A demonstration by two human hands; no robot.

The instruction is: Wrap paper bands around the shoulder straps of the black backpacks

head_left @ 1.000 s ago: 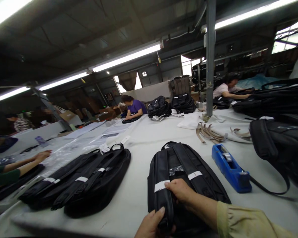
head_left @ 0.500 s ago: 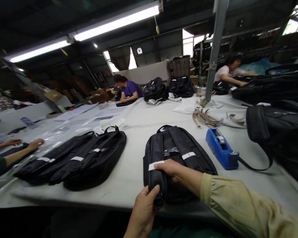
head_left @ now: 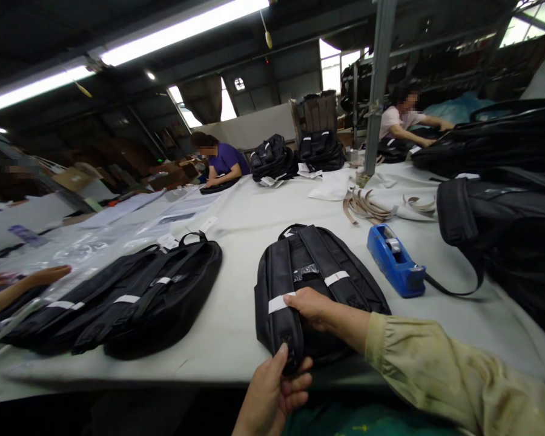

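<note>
Lower centre, our right hand (head_left: 309, 306) pinches a backpack (head_left: 345, 260) strap's white band (head_left: 276, 304); our left hand (head_left: 272, 387), loosely open, touches the strap (head_left: 280, 266). Centre-left tag (head_left: 168, 242): print too small.

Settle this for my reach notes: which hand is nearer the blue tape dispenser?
Right. The right hand grips the backpack strap at its white band, left of the blue tape dispenser; the left hand is farther off, at the strap's lower end.

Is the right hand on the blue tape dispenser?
No, the right hand is at the white band around a black strap, and the blue tape dispenser stands apart from it on the table.
</note>
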